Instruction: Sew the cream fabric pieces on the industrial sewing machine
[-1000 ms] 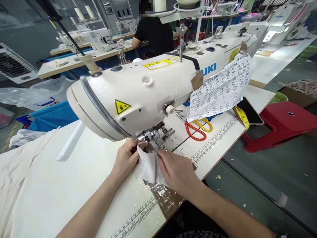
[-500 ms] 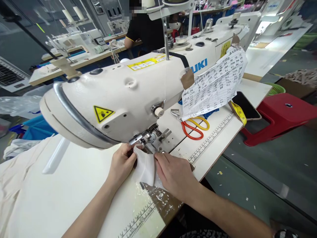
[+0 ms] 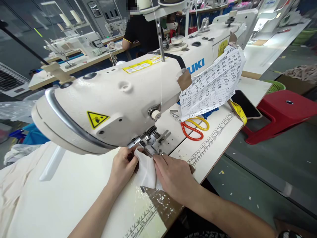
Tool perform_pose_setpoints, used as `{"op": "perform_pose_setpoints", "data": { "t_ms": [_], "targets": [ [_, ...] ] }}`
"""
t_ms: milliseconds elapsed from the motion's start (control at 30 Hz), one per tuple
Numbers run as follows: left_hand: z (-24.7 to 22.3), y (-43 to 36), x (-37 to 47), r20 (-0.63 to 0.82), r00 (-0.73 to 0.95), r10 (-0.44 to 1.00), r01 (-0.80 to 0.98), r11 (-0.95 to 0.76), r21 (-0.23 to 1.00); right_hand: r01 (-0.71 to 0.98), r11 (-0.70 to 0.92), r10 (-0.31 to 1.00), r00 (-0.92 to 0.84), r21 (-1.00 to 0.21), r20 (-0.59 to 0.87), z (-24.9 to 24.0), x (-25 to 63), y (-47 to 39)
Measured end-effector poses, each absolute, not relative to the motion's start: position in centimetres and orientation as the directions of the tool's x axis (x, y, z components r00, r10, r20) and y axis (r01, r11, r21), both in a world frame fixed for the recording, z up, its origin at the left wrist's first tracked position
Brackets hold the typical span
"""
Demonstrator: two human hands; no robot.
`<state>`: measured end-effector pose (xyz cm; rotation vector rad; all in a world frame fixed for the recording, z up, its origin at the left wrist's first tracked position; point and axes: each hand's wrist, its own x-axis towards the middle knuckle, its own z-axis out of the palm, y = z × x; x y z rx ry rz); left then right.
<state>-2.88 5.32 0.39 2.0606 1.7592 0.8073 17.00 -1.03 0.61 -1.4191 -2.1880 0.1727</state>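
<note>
A small piece of white fabric (image 3: 145, 170) lies at the needle area of a white sewing machine (image 3: 111, 99), its far edge close to the metal presser foot (image 3: 150, 142). My left hand (image 3: 123, 167) pinches the fabric's left edge between thumb and fingers, just under the machine head. On the fabric's right edge, the closed fingers of my right hand (image 3: 173, 175) grip it near the foot. The fingertips of both hands are partly hidden by the cloth and the machine parts.
Scissors (image 3: 192, 135) with red and yellow handles lie right of the needle area. A handwritten paper sheet (image 3: 213, 84) hangs on the machine. Beyond it are a phone (image 3: 246, 104), a tape measure (image 3: 239, 112) and a red stool (image 3: 289, 105). Another person (image 3: 142, 31) sits behind.
The view has shifted slightly, so the machine head appears a little further left and lower. Both hands keep their hold on the white fabric near the foot, with hardly any movement.
</note>
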Motion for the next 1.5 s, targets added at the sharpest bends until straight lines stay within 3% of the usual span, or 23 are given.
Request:
{"op": "perform_pose_setpoints", "data": {
  "t_ms": [200,533,633,800,933,1100,1233,1367,1500],
  "targets": [
    [0.9,5.4,-2.2,0.243,0.155,0.958,0.801,-0.265,0.536,0.828,0.431,0.884,-0.307,-0.360,0.353,0.2,16.9,-1.1],
    [1.1,5.1,-2.5,0.201,0.060,0.978,0.786,-0.170,0.594,0.828,0.411,0.903,-0.311,-0.382,0.297,1.0,17.3,-1.1],
    [0.8,5.1,-2.7,0.267,0.125,0.956,0.813,-0.253,0.525,0.840,0.406,0.903,-0.307,-0.359,0.301,0.7,17.1,-1.1],
    [0.4,5.2,-3.2,0.503,0.416,0.758,0.771,-0.587,0.247,0.856,0.402,0.901,-0.307,-0.325,0.305,0.5,16.9,-1.1],
    [1.3,4.8,-3.4,0.470,0.596,0.651,0.670,-0.726,0.154,0.859,0.390,0.901,-0.281,-0.333,0.331,0.7,17.7,-3.1],
    [2.5,3.4,-2.7,0.355,0.664,0.658,0.688,-0.724,0.055,0.758,0.411,0.904,-0.265,-0.506,0.337,0.8,19.9,-8.1],
    [2.1,2.0,-1.0,0.358,0.611,0.706,0.765,-0.644,-0.035,0.737,0.403,0.914,-0.303,-0.542,0.269,0.6,21.4,-10.2],
    [1.3,1.0,-0.2,0.388,0.544,0.744,0.806,-0.591,0.004,0.760,0.377,0.920,-0.245,-0.529,0.304,0.4,22.6,-10.1],
    [1.1,0.5,-0.7,0.418,0.572,0.706,0.764,-0.644,0.044,0.761,0.352,0.932,-0.230,-0.545,0.280,0.5,23.3,-9.8]
  ]
}}
